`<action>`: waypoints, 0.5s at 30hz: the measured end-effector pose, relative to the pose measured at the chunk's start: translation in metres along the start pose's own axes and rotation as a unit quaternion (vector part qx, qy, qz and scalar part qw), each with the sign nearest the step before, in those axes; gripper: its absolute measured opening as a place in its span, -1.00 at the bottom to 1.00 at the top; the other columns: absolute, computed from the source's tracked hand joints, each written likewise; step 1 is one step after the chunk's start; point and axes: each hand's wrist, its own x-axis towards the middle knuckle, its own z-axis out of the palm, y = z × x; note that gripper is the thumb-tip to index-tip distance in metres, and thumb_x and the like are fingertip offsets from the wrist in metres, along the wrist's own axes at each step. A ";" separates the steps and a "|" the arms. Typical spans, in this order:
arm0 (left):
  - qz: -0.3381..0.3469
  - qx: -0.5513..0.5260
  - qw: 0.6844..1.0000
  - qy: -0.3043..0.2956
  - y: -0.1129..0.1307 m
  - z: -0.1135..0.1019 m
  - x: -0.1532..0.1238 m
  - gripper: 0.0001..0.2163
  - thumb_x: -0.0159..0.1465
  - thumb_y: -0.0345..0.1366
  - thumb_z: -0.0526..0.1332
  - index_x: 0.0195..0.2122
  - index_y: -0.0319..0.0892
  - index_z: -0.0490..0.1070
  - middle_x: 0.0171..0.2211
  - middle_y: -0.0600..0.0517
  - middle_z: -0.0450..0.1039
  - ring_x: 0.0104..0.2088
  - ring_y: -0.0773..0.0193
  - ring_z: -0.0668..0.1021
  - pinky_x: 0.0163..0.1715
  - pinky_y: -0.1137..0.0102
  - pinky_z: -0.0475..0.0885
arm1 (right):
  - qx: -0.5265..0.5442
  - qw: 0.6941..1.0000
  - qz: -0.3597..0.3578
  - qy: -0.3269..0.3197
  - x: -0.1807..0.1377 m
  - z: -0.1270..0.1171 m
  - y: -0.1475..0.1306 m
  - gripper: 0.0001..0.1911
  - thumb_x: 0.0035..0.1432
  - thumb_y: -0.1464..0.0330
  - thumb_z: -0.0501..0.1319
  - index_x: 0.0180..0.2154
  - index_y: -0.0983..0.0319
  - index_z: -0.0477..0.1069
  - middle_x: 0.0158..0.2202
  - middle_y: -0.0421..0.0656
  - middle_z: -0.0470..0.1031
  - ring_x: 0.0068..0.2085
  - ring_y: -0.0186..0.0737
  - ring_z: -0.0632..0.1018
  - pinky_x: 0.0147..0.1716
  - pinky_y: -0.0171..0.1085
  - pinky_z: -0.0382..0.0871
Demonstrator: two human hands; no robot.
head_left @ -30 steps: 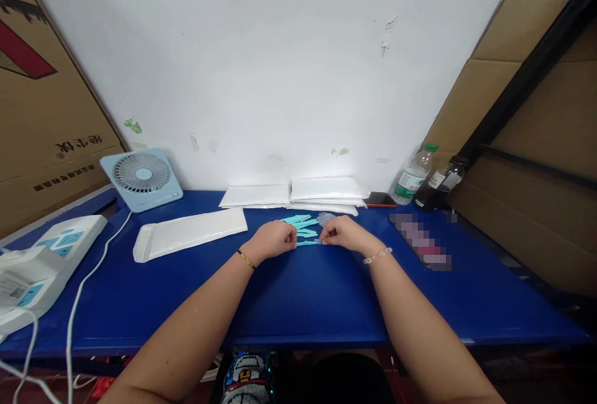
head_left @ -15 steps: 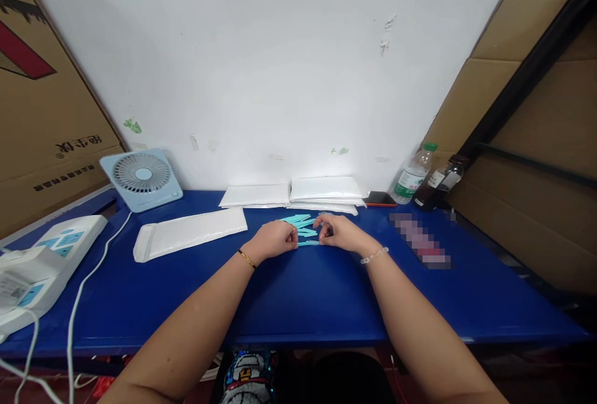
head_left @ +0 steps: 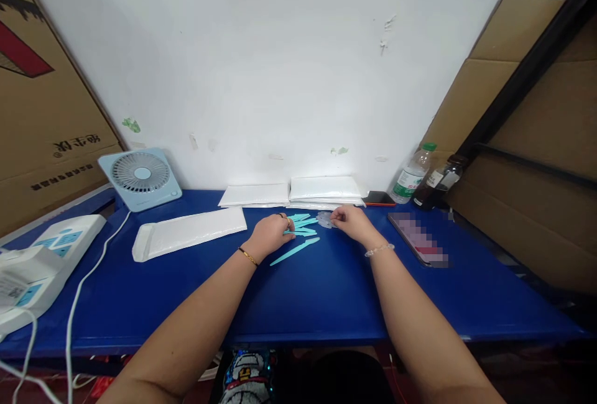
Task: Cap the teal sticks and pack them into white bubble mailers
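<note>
A long teal strip lies loose and slanted on the blue table, just right of my left hand. That hand rests on the table with its fingers curled against a small pile of several more teal strips. My right hand has reached back to a small pale grey heap of tiny parts and its fingertips pinch at it. What the fingertips grip is too small to make out.
White padded envelopes lie at the back and at the left. A small blue fan, a white device with cables, a phone, two bottles and cardboard boxes surround the work spot.
Both hands held one teal strip between them before. The strip now lies loose on the table, my left hand has shifted up to the pile and my right hand has moved back to the grey heap.
</note>
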 end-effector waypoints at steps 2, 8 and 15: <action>0.008 0.021 1.000 -0.001 0.000 0.002 0.001 -0.85 0.18 -0.20 0.19 -0.31 -0.11 0.50 -0.25 0.02 0.47 -0.27 0.22 0.49 -0.41 0.43 0.27 | -0.015 1.000 -0.005 -0.015 0.001 0.006 0.000 -0.91 -0.04 0.42 0.21 -0.42 0.24 0.48 -0.40 -0.16 0.48 -0.38 -0.28 0.44 -0.38 -0.34 0.25; 0.040 0.056 0.998 -0.006 0.005 -0.004 0.000 -0.83 0.23 -0.26 0.14 -0.39 -0.15 0.49 -0.34 0.00 0.51 -0.34 0.25 0.49 -0.42 0.43 0.25 | 0.026 0.997 0.027 -0.071 0.003 0.017 -0.001 -0.95 -0.03 0.39 0.25 -0.45 0.24 0.46 -0.47 -0.20 0.47 -0.45 -0.29 0.44 -0.46 -0.35 0.23; 0.051 0.074 0.996 -0.005 0.002 -0.002 0.001 -0.82 0.24 -0.30 0.11 -0.43 -0.17 0.47 -0.39 -0.01 0.51 -0.38 0.24 0.50 -0.45 0.43 0.24 | 0.035 0.995 -0.011 -0.097 0.000 0.010 -0.008 -0.98 -0.04 0.43 0.30 -0.46 0.22 0.49 -0.43 -0.22 0.43 -0.41 -0.32 0.44 -0.41 -0.36 0.24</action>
